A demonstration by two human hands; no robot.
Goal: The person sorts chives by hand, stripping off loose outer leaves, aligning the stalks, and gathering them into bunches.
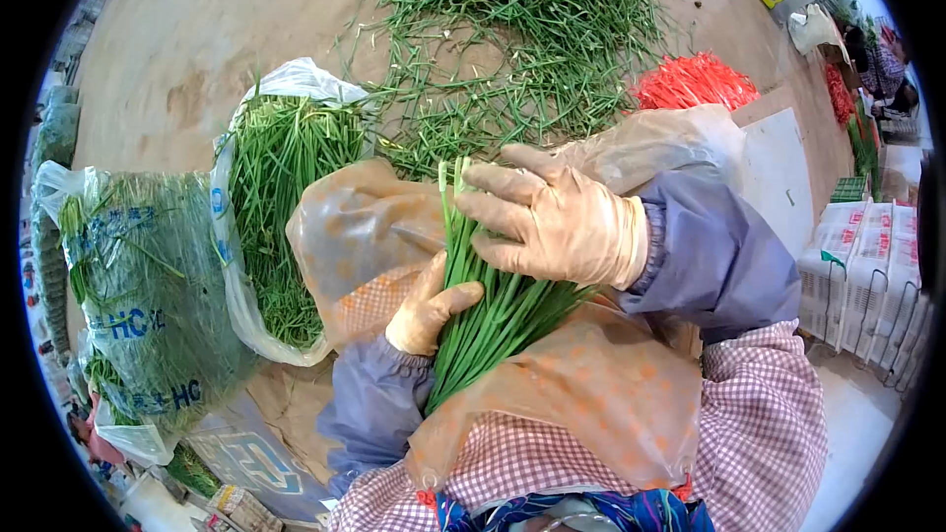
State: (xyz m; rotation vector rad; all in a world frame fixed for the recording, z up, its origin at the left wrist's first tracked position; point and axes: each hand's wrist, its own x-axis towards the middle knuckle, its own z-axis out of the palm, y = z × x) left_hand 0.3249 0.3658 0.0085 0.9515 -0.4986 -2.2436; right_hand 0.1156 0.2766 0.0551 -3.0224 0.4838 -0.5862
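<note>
A bunch of green chives [498, 335] lies slanted over my lap, its pale cut ends pointing up and its leaf tips spreading towards my body. My gloved left hand [431, 310] is closed around the bunch from the left, with the thumb across the front. Over the upper part of the bunch lies my gloved right hand [552, 212], fingers stretched out and somewhat apart, touching the stems. Its palm side is hidden. Beyond my knees, a large heap of loose chives [522, 0] spreads across the floor.
To my left stand an open plastic bag [232, 236] of chives and a filled, printed clear bag [163, 286]. Red ties [695, 84] lie piled beyond my right knee, near a white board [778, 163]. White crates [857, 276] stand at far right. A translucent apron [591, 384] covers my lap.
</note>
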